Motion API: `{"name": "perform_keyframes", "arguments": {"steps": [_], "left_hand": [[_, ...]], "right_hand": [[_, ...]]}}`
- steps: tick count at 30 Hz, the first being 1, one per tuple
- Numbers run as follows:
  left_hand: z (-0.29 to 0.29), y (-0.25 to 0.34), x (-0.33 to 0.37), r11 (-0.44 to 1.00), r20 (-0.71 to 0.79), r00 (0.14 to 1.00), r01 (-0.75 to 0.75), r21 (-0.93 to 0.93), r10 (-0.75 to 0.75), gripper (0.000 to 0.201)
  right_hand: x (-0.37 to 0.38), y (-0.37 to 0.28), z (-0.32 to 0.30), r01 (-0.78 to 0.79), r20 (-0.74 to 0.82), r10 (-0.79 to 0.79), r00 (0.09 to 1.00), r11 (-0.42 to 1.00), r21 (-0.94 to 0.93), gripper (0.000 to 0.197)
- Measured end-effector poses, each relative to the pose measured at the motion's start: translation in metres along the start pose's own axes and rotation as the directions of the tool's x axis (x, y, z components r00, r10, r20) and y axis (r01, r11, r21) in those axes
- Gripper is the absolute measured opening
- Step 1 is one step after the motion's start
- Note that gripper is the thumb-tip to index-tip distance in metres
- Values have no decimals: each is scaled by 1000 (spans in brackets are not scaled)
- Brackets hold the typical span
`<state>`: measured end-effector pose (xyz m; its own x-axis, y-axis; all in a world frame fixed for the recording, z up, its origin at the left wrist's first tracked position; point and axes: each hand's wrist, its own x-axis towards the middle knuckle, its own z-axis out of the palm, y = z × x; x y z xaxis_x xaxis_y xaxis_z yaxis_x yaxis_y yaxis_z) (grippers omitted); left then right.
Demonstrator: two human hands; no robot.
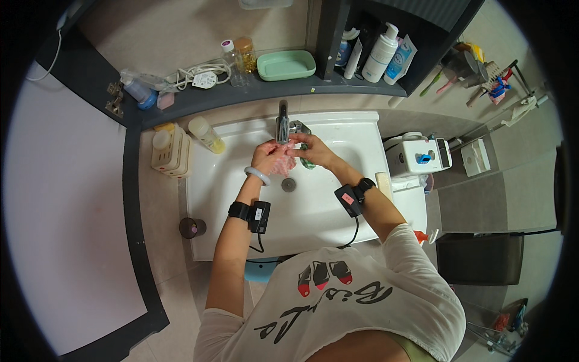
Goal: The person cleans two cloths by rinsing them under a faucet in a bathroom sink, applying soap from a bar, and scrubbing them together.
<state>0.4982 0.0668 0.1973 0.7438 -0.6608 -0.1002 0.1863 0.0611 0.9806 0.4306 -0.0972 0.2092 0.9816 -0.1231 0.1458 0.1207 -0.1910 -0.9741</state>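
Note:
Both hands meet just below the chrome faucet (282,128), over the white washbasin (238,211). My left hand (265,155), below a pale bangle, is closed on a crumpled wet pink cloth (281,164). The fingers of my right hand (315,149) reach across to the top of this cloth and pinch it. A small green item (307,161) shows under my right hand; its kind is hard to make out. In the basin's bottom, just below the cloth, lies the round drain (289,185).
A clear bottle with yellow contents (207,134) leans at the basin's back left, beside a cream caddy (170,151). Above runs a dark shelf (241,95) with a green soap dish (286,65). A dark cup (192,228) stands left; a white appliance (416,158) is right.

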Motion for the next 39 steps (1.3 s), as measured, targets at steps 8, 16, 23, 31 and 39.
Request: {"name": "perform_keyframes", "arguments": {"steps": [8,16,23,31,39], "left_hand": [[-7,1,-8,974,21,997,-78,212,75,17],[-35,-5,-13,886,16,999,22,463,-34,15],[-11,-7,-9,940,-83,964,226,-255,-254,17],[-5,0,-12,887,-75,972,171,-428,-223,11],[-10,5,-4,968,288,955,140,-210,-75,17]], "right_hand": [[13,-12,6,-38,-1,46,999,830,-556,21],[12,-12,-1,-80,-128,38,991,934,-349,20],[1,-22,13,75,-100,-112,989,946,-316,17],[-33,-47,24,160,260,-20,965,834,-528,21],[-5,-20,9,39,-63,-62,996,948,-317,25]]}}
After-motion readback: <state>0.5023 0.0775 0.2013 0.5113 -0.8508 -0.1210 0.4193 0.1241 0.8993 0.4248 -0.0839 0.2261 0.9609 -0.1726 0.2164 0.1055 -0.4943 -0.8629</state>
